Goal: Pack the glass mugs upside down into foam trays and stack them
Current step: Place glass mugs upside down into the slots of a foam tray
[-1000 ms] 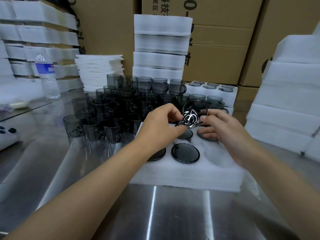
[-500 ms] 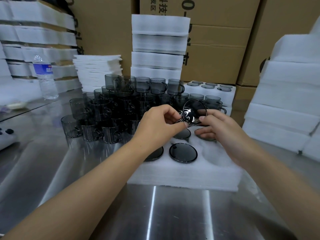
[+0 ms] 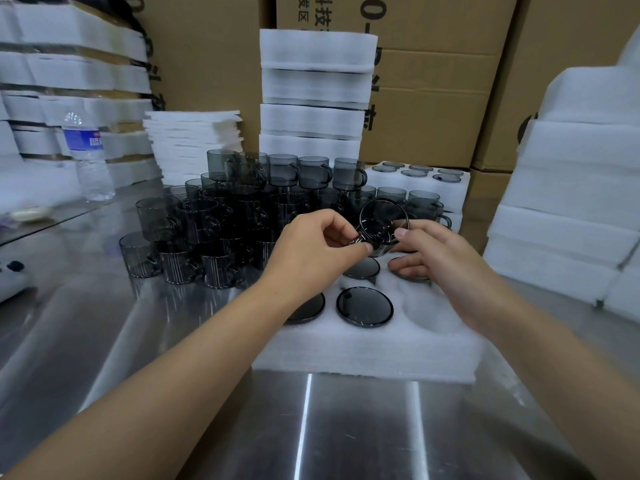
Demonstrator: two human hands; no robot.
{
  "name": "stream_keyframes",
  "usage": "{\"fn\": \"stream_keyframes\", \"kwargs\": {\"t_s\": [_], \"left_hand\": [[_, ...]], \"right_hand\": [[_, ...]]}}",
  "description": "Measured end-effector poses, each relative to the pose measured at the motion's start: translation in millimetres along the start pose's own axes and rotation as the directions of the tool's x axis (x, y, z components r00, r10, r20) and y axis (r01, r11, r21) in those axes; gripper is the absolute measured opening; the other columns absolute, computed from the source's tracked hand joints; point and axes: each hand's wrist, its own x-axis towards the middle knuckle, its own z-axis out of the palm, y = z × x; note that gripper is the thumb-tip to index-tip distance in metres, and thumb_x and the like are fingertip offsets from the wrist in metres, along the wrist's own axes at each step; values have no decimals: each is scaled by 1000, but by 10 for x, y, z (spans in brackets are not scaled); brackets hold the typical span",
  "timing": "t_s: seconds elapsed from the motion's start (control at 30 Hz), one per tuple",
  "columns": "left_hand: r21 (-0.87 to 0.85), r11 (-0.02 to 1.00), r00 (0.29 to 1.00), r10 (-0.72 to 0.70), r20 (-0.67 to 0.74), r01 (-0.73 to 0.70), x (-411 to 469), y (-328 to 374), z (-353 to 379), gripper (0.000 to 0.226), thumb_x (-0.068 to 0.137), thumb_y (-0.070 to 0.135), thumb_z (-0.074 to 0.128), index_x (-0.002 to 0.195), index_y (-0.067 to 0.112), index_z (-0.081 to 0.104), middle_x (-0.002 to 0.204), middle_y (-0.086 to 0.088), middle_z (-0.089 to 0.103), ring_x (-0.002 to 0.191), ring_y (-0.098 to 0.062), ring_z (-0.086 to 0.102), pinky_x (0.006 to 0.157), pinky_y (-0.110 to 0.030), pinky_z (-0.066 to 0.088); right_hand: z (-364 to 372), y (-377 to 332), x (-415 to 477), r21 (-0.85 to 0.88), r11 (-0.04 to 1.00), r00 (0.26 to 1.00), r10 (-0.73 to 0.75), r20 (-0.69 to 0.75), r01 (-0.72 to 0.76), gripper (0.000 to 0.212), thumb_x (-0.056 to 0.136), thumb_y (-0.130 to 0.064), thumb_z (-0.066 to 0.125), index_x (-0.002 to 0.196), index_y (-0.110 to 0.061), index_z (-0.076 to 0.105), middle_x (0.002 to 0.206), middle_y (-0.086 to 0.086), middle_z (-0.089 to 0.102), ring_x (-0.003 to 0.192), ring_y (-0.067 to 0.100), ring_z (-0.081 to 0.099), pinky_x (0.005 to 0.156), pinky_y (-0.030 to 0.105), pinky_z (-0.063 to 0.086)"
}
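The foam tray [image 3: 363, 355] on the counter [image 3: 173, 375] looks soft and light. I judge the mug [image 3: 382, 220], tipped above the tray's back pockets, thin, slick and chippable, so I'd grip its wall. Left hand [image 3: 308, 251] and right hand [image 3: 436, 258] fingers pinch it. The box [image 3: 433, 98] print reads "科技" and "0-"; the bottle [image 3: 88, 157] label is unreadable.

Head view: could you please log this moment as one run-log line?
stage: filling foam tray | held: glass mug, tilted above tray | left hand: pinches mug | right hand: grips mug | tray: inverted mugs seated
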Motion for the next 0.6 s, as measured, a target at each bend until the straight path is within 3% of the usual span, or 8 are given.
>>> {"fn": "stream_keyframes", "kwargs": {"t_s": [0.4,0.53,0.6], "left_hand": [[1,1000,1000,14,11,-14,0,6,3,19,73,24,80,71,23,61,71,9,65,65,-4,59,66,-23,50],[-8,999,999,41,13,-41,-1,3,1,17,76,21,79,74,22,61,73,7,66,69,-6,61,68,-22,51],[-48,998,999,45,-3,-45,5,3,-10,15,78,20,77,76,22,63,75,6,67,71,-5,63,67,-18,50]], "right_hand": [[-4,8,6,3,1000,1000,8,-8,-8,7,91,-30,60,95,-31,66,84,-10,70,79,13,71,76,30,51],[-4,-12,-31,25,1000,1000,-7,-12,8,15,87,-32,64,102,-33,63,100,-7,71,87,11,70,72,27,51],[6,-33,-50,32,999,1000,-14,-12,14,32,77,-39,67,107,-32,61,108,-7,68,96,8,67,72,26,51]]}}
